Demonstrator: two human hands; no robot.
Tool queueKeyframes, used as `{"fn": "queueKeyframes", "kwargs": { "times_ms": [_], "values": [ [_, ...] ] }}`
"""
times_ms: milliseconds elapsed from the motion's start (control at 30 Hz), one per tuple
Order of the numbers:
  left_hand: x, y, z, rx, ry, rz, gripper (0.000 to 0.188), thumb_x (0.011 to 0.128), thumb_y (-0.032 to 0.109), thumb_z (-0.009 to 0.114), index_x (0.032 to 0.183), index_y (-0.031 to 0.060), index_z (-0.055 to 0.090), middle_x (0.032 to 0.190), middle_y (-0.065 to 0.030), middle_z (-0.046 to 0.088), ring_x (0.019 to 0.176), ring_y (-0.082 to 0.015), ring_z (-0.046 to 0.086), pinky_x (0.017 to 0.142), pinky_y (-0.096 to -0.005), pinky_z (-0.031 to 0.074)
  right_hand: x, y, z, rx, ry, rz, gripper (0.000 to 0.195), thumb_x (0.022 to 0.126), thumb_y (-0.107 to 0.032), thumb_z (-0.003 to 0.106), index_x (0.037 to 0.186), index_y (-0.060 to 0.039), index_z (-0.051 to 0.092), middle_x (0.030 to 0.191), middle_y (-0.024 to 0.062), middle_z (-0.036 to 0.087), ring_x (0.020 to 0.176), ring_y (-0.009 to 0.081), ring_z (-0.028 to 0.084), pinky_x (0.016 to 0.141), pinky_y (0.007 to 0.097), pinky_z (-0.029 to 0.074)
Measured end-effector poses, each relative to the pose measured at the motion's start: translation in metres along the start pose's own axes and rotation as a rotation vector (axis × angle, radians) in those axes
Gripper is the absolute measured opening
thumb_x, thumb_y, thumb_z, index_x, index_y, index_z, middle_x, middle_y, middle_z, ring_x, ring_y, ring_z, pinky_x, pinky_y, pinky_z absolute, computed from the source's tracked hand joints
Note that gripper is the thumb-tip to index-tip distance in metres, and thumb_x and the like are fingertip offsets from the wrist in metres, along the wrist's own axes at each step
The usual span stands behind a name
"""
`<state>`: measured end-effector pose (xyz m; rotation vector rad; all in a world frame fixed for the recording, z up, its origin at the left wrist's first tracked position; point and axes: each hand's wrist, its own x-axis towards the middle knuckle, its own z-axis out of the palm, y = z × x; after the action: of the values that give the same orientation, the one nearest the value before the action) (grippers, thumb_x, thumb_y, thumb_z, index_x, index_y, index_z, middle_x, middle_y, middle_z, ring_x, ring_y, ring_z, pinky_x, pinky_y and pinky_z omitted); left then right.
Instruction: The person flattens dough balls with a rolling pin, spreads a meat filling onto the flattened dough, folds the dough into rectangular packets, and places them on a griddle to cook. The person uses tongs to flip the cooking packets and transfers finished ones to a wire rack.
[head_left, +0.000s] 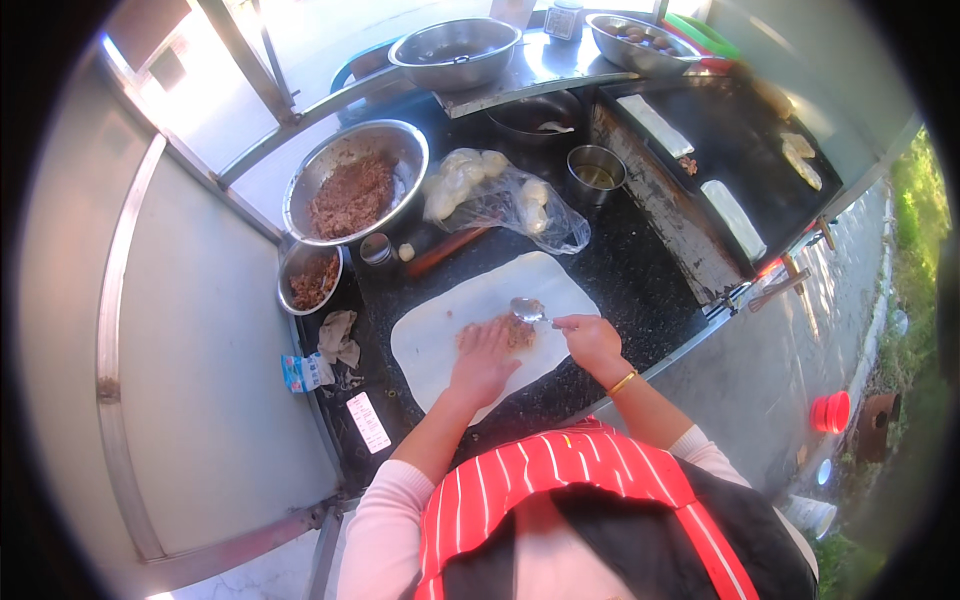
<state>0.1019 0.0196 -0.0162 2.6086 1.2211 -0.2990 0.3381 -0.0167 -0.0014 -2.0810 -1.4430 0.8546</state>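
Observation:
A thin, wide sheet of dough (427, 345) lies on the black stone worktop (645, 285) in front of me. Minced meat filling (519, 334) is spread over its middle. My left hand (484, 364) rests flat over part of the filling, fingers extended and holding nothing; what lies under the palm is hidden. In my right hand (595, 345) is a metal spoon (529, 310), gripped by its handle, with its bowl over the filling's upper right edge.
Beyond the dough are a plastic bag of dough pieces (469, 184), a wooden rolling pin (450, 251) and a metal cup of liquid (596, 174). Bowls of minced meat (352, 196) stand at left. A griddle (727, 142) holding dough strips (733, 219) is at right.

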Motion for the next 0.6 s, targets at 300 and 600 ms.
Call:
{"fn": "queueKeyframes", "kwargs": {
  "times_ms": [300,600],
  "values": [
    [-0.022,-0.015,-0.004,0.062,-0.04,-0.025,0.069,0.108,0.045,0.039,0.162,0.0041,0.025,0.17,-0.0151,0.02,0.159,-0.0274,0.013,0.129,-0.0473,0.006,-0.002,-0.009,0.002,-0.087,-0.075,-0.158,0.031,0.092,-0.022,0.056,0.111,-0.0263,0.08,0.099,0.0105,0.076,0.091,0.0323,0.072,0.077,0.0427,0.057],
    [-0.045,-0.012,-0.008,-0.067,-0.124,-0.205,0.073,0.105,0.048,0.045,0.162,0.0053,0.027,0.171,-0.0132,0.019,0.16,-0.0268,0.011,0.129,-0.0485,0.005,0.01,0.003,-0.025,-0.175,-0.066,-0.121,0.03,0.089,-0.019,0.056,0.103,-0.0223,0.082,0.101,0.0075,0.077,0.091,0.0312,0.073,0.078,0.0421,0.058]
  ]
}}
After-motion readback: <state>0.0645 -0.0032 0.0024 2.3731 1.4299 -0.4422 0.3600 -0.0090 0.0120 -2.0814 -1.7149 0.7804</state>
